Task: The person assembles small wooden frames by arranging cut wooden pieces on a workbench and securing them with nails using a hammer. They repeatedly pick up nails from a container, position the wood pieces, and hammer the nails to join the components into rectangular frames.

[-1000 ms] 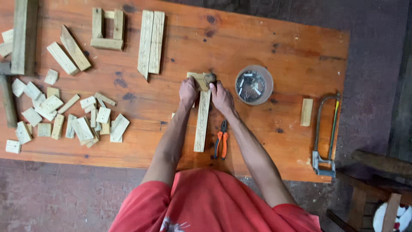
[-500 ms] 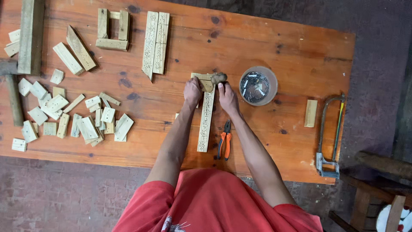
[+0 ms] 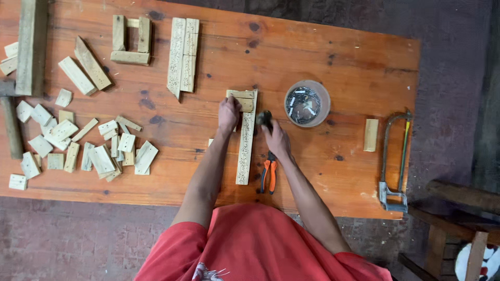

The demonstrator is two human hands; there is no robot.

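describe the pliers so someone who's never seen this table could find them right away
Start at the orange wooden table and find the long pale slat lying lengthwise in front of the person. The pliers lie flat just right of the slat's near end, below the right hand. Their orange and black handles mark them out; everything close by is bare wood.

The right hand (image 3: 276, 139) wraps a small dark object (image 3: 264, 117), too small to identify. The round clear container (image 3: 307, 103) holds small metal pieces too fine to identify. The long weathered wooden beam (image 3: 32, 47) runs off the top edge.
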